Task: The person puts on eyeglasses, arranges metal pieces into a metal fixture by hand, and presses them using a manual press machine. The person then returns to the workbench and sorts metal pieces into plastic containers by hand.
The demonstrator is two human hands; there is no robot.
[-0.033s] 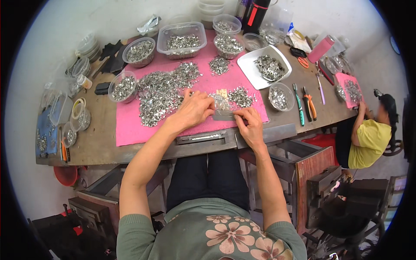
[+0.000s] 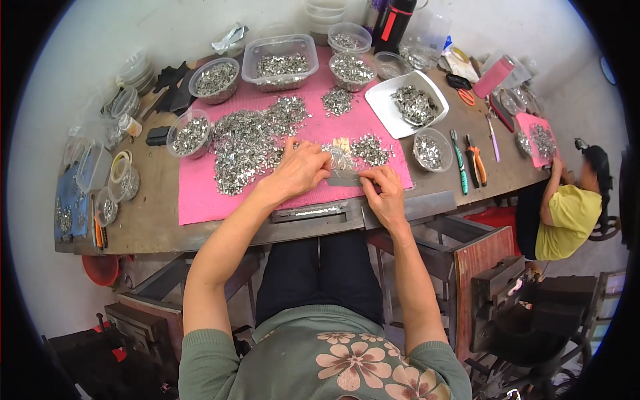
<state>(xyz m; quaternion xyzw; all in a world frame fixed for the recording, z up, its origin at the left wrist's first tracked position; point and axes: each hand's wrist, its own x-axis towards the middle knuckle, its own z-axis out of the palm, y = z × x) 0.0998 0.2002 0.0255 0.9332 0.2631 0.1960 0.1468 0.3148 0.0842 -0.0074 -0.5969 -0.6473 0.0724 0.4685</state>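
On a pink mat [image 2: 200, 212], my left hand [image 2: 303, 165] is closed, fingers bent down at the right side of a big heap of small silvery metal pieces [image 2: 243, 143]. Its fingertips meet the left side of a clear, shiny flat piece [image 2: 342, 160]; what they pinch is too small to tell. My right hand [image 2: 385, 190] is closed too, thumb and forefinger together at the right end of a flat grey strip [image 2: 343, 181] below the clear piece. Anything between them is hidden. A small tan piece [image 2: 341, 143] and a smaller pile of metal pieces [image 2: 372, 150] lie just beyond.
Tubs of metal pieces, including a rectangular one [image 2: 280, 63], line the mat's far side. At right are a white tray [image 2: 387, 110], a round tub [image 2: 432, 150], green-handled tweezers [image 2: 460, 163] and orange-handled pliers [image 2: 477, 161]. A person in yellow [image 2: 570, 220] works at the far right.
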